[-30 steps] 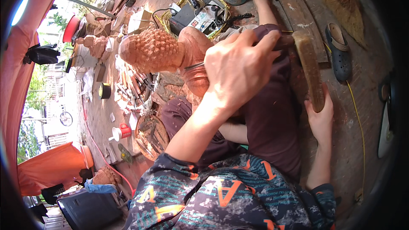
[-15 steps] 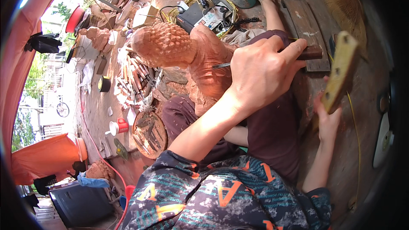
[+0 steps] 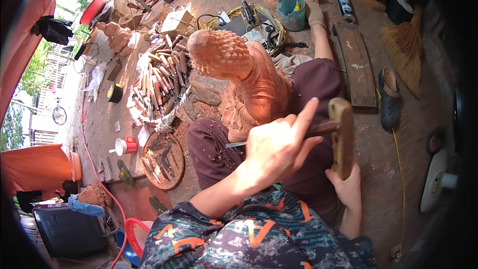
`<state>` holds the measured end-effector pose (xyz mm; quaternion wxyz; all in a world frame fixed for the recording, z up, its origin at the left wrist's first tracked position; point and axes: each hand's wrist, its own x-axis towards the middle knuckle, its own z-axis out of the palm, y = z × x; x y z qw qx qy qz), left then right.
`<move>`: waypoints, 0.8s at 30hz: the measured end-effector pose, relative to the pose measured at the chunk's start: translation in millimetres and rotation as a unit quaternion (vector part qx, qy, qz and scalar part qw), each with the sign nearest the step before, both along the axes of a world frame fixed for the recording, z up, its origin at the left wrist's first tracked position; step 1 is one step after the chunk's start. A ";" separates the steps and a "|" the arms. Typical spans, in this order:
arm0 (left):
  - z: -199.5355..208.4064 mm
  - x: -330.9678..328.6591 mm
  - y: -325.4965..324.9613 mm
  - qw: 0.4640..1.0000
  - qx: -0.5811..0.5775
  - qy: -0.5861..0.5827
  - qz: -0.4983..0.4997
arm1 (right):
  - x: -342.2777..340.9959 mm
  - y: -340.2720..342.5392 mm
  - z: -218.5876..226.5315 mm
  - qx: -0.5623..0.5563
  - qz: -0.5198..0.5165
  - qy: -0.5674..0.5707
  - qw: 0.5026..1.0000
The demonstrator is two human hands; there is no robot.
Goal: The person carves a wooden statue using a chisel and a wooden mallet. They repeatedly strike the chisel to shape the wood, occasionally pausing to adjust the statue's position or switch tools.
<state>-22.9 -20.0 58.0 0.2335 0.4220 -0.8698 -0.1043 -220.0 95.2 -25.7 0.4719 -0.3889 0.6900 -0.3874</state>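
A slim steel chisel with a dark brown wooden handle [image 3: 321,128] is gripped in the left hand [image 3: 271,147], closed around it with the index finger stretched out. By the right hand [image 3: 348,184], a flat, yellowish-brown wooden mallet [image 3: 342,139] is clasped at its near end, the fingers partly hidden. The reddish-brown carved wooden figure with a knobbly head [image 3: 249,89] is propped, tilted, before the lap, against dark maroon trousers [image 3: 211,144].

Half a second ago the chisel's tip was set at the figure's chest and the mallet was swung out to the right; now the tip has been lowered to the figure's bottom edge, over the trouser leg, and the mallet has been brought to the handle's butt. Whether wood is touched by the tip cannot be told. Carving at the chest seems, by this, to be interrupted. To the left, more chisels are laid in a round, shallow wooden dish [image 3: 178,172], and wooden-handled tools [image 3: 162,79] are heaped beyond it.
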 end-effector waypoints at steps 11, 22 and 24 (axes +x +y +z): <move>2.0 63.4 -1.8 0.987 -0.016 0.006 0.157 | 6.3 -16.6 17.3 0.071 0.101 -0.200 0.972; -18.9 71.6 8.5 0.985 0.074 0.066 0.139 | 12.3 -19.1 18.7 0.075 0.091 -0.150 0.982; -20.2 71.0 6.2 0.987 0.057 0.076 0.130 | 11.2 -17.9 14.2 0.075 0.093 -0.145 0.982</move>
